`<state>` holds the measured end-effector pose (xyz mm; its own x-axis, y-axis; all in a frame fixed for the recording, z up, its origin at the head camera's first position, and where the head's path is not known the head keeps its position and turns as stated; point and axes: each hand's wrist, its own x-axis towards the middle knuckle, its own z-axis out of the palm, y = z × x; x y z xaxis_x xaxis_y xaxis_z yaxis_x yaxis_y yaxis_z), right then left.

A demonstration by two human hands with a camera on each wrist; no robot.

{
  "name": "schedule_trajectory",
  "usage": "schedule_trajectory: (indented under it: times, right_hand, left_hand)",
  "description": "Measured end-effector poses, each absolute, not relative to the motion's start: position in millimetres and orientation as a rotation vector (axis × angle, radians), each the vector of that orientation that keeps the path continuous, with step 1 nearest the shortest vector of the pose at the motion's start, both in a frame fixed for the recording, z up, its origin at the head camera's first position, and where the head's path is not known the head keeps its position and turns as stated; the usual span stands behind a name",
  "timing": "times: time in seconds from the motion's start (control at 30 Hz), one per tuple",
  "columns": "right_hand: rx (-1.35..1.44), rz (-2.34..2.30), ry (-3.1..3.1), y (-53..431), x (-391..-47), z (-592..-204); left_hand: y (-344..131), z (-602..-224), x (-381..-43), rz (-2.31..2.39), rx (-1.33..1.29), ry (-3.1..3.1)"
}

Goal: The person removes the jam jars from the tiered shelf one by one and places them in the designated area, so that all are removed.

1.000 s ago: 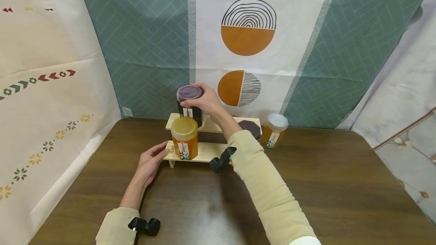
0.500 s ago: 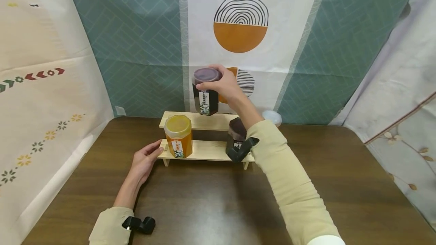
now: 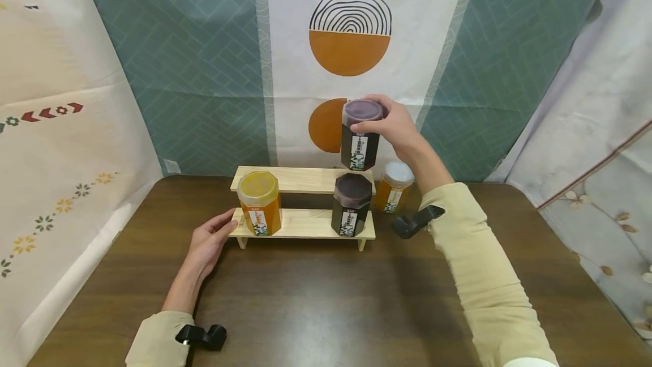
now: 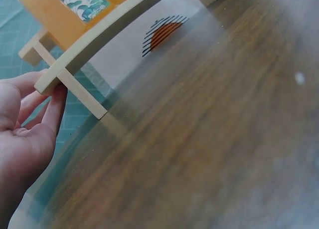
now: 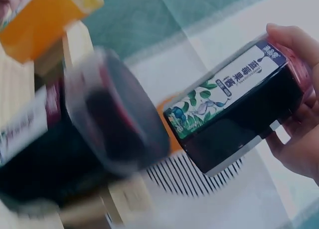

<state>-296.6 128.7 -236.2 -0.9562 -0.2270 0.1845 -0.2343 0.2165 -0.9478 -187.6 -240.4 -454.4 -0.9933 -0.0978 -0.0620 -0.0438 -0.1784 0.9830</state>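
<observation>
My right hand (image 3: 394,123) grips a dark jam jar (image 3: 359,143) near its purple lid, with the thumb in front. It hangs upright above the right end of the two-tier wooden shelf (image 3: 305,222), apart from the boards. My left hand (image 4: 32,116) pinches the left end of the shelf's lower board, thumb above and fingers beneath. On that board an orange jar (image 3: 261,205) with a yellow lid stands at the left. A second dark jar (image 3: 351,208) stands at the right, and looms blurred in the right wrist view.
An orange jar with a white lid (image 3: 394,188) stands on the brown table (image 3: 305,299), just right of the shelf. A patterned cloth (image 3: 204,72) hangs close behind it. Side cloths border the table left and right.
My right hand has lifted the dark jar off the upper board's left part and carried it right. My left hand stays at the shelf's end. The head view has shifted slightly.
</observation>
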Motion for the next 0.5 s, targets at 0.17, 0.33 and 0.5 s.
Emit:
schedule_trajectory:
  times: [0.17,0.33,0.5]
  right_hand:
    - [0.456,1.875,-2.495,159.9,-297.1,-243.0]
    - [0.456,1.872,-2.497,196.9,-296.3,-252.3]
    - [0.473,1.884,-2.473,232.8,-292.8,-259.3]
  left_hand:
    - [-244.8,-455.0,-186.5,-2.378,0.139,-1.959]
    - [-240.9,-455.7,-187.3,-2.389,0.145,-1.974]
    - [-240.0,-455.2,-186.7,-2.394,0.178,-1.967]
